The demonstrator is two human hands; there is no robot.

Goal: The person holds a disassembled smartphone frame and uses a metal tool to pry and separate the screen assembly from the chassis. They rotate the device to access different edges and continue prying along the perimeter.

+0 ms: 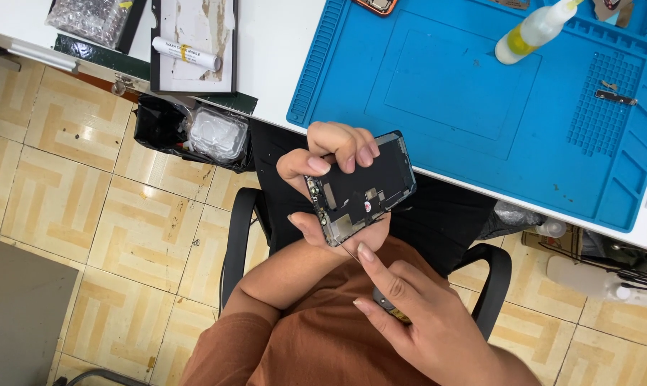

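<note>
**Opened phone held over my lap, tool at its lower edge**

My left hand (323, 179) is wrapped around an opened phone (363, 187), insides facing up, just off the edge of the surface (280, 43). My right hand (416, 314) pinches a thin tool (384, 300), its tip at the phone's lower edge. A blue mat (445, 93) lies beyond, with a bottle (534, 32) on it.

I see a blue work mat (452, 78) on the white table (280, 43), with a pale squeeze bottle (534, 32) lying near its far edge and a small metal bracket (615, 98) on its gridded corner. Left of the mat sits a black tray (193, 46) holding a white tube (186, 53). Below the table edge hangs a black bag (159, 125), above the tan tiled floor (87, 214). A black chair (491, 282) shows underneath me.
</note>
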